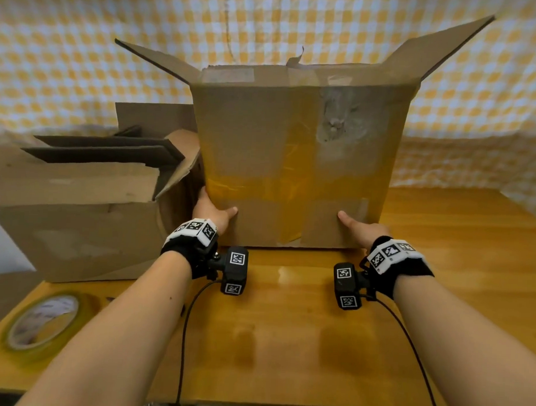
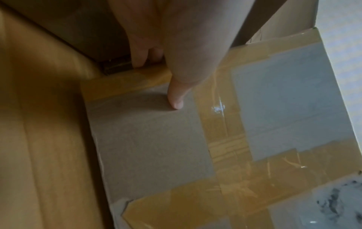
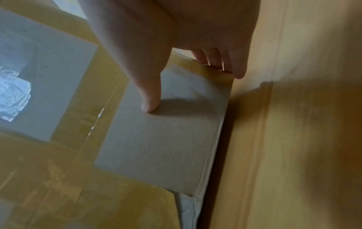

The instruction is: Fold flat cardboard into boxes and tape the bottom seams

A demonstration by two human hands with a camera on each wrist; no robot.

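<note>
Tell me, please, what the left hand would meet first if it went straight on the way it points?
Already gripping the box, the left hand would probably push into its side wall; otherwise the checked cloth behind, though depth is unclear.

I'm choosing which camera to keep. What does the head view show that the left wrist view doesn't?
Only the head view shows the yellowish roll of packing tape at the table's left, the second brown cardboard box with flat sheets inside, the right hand and the raised top flaps.

Only the left wrist view shows the left fingers wrapped round the box's edge.

Both show the large brown taped cardboard box, the left hand with its thumb on the taped face, and the wooden table.
</note>
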